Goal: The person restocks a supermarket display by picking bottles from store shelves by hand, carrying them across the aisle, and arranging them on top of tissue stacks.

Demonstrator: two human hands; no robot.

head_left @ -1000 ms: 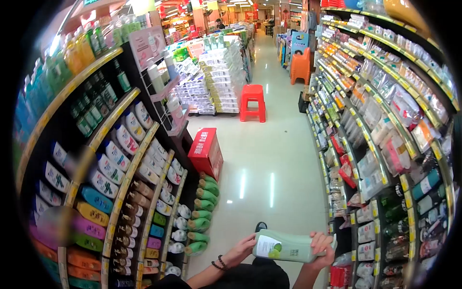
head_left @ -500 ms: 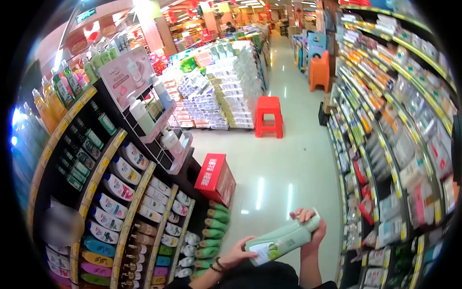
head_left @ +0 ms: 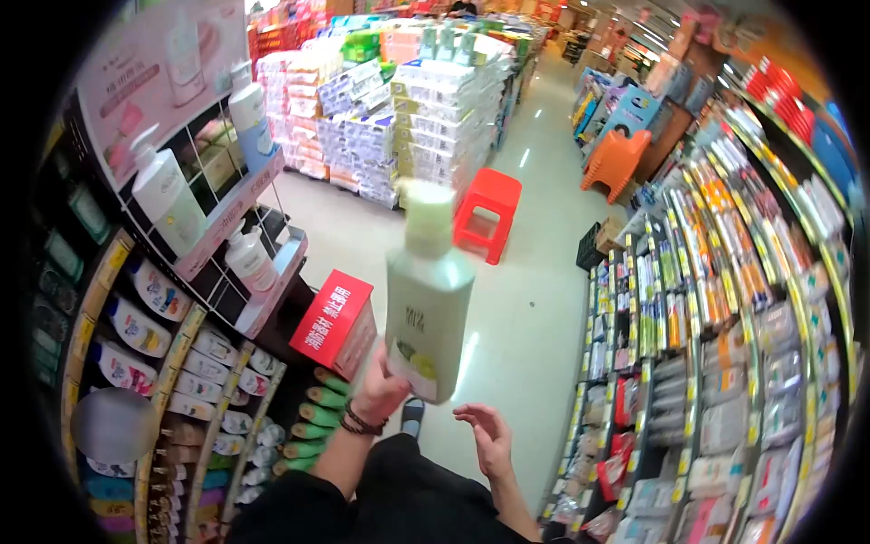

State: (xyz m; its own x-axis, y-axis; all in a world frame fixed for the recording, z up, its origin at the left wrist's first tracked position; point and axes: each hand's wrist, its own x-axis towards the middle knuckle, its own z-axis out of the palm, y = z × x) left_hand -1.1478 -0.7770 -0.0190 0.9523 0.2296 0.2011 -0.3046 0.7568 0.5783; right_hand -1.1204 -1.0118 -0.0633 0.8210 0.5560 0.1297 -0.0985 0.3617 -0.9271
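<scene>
A pale green pump bottle stands nearly upright in front of me, slightly blurred, with a light pump top and a label showing green fruit. My left hand grips it low on its left side; dark beads circle that wrist. Some of the fingers are hidden behind the bottle. To the lower right of the bottle, my right hand is apart from it, fingers loosely bent and spread, holding nothing.
On the left are a display rack with white pump bottles and shelves of shampoo bottles. A red box stands below. Ahead are a red stool and stacked packs. Stocked shelves line the right.
The bottle has gone from lying tilted across both hands to nearly upright, raised in my left hand. My right hand has let go of its top and dropped. The view has shifted.
</scene>
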